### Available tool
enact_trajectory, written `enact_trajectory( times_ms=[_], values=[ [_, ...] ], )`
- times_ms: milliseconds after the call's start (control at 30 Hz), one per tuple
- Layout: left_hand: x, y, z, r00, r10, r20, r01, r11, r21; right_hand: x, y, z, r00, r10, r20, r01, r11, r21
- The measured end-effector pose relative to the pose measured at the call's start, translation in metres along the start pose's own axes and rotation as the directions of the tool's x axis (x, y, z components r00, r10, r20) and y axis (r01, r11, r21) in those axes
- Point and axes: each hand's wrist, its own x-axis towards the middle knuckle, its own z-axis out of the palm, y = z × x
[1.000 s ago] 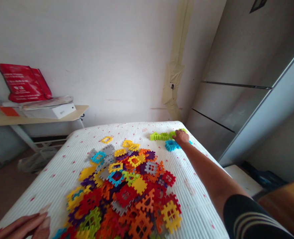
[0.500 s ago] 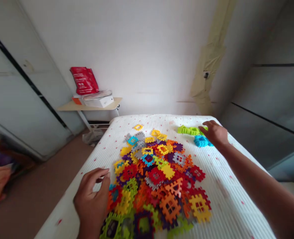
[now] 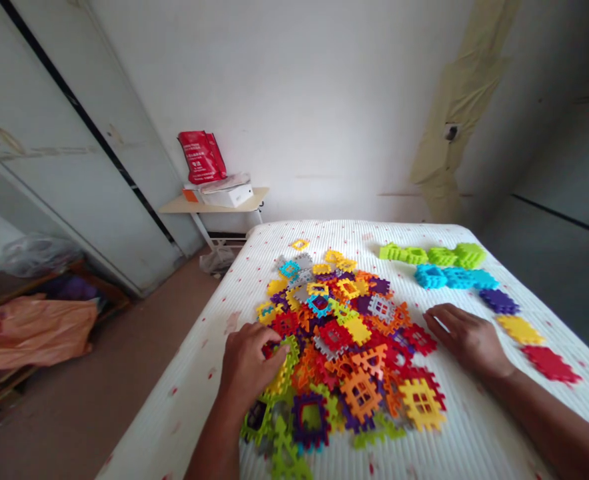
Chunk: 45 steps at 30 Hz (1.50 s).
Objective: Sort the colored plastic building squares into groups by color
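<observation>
A heap of interlocking plastic waffle blocks (image 3: 344, 340) in many colours lies on a white ribbed mattress (image 3: 189, 373) dotted with red. My left hand (image 3: 248, 360) curls over the heap's left edge, shut on a tilted lime green block (image 3: 288, 363). My right hand (image 3: 467, 340) rests flat on the mattress, holding nothing, next to a red block (image 3: 418, 339). Sorted rows lie to the right: lime green blocks (image 3: 432, 254), blue blocks (image 3: 454, 277), a purple stack (image 3: 498, 301), a yellow stack (image 3: 519, 329) and a red stack (image 3: 549, 364).
The mattress edge drops to a brown floor (image 3: 124, 373) on the left. Beyond the bed stand a small shelf table (image 3: 214, 208) with a red bag (image 3: 202, 157) and white box (image 3: 227, 195), and a pale wardrobe (image 3: 74, 147). Orange cloth (image 3: 29, 337) lies further left.
My view has swung left. My right hand has come back from the lime and blue rows to the heap's right side, and my left hand has moved onto the heap's edge.
</observation>
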Motion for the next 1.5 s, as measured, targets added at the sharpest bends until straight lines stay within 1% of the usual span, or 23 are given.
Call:
enact_trajectory(
  times_ms=[67, 200, 300, 433, 700, 867, 1133, 1500],
  values=[
    [0.0, 0.007, -0.003, 0.998, -0.008, 0.063, 0.003, 0.996, 0.084, -0.002, -0.001, 0.001, 1.0, 0.019, 0.004, -0.019, 1.0, 0.013],
    [0.0, 0.014, -0.003, 0.991, -0.027, 0.134, 0.006, 0.989, 0.149, 0.0, -0.005, 0.002, 0.998, 0.05, 0.025, -0.051, 0.999, 0.019],
    [-0.001, 0.015, 0.0, 0.987, -0.024, 0.16, 0.0, 0.989, 0.146, 0.002, -0.007, 0.003, 0.997, 0.044, 0.059, -0.045, 0.999, 0.02],
    [-0.003, 0.016, 0.003, 0.983, -0.017, 0.182, -0.01, 0.989, 0.147, 0.001, -0.007, 0.004, 0.997, 0.049, 0.059, -0.05, 0.999, 0.015],
    [-0.006, 0.02, 0.001, 0.97, 0.003, 0.242, -0.035, 0.991, 0.128, 0.0, -0.005, 0.006, 0.995, 0.058, 0.077, -0.058, 0.998, -0.007],
    [-0.005, 0.024, 0.003, 0.97, 0.003, 0.243, -0.037, 0.99, 0.135, -0.001, -0.005, 0.008, 0.994, 0.073, 0.082, -0.074, 0.997, 0.011],
    [-0.005, 0.026, 0.008, 0.981, 0.032, 0.194, -0.057, 0.991, 0.121, -0.002, -0.004, 0.01, 0.996, 0.048, 0.077, -0.047, 0.999, -0.015],
    [-0.006, 0.026, 0.015, 0.989, 0.05, 0.141, -0.065, 0.993, 0.1, 0.0, -0.006, 0.007, 0.993, 0.072, 0.094, -0.072, 0.997, 0.002]
  ],
)
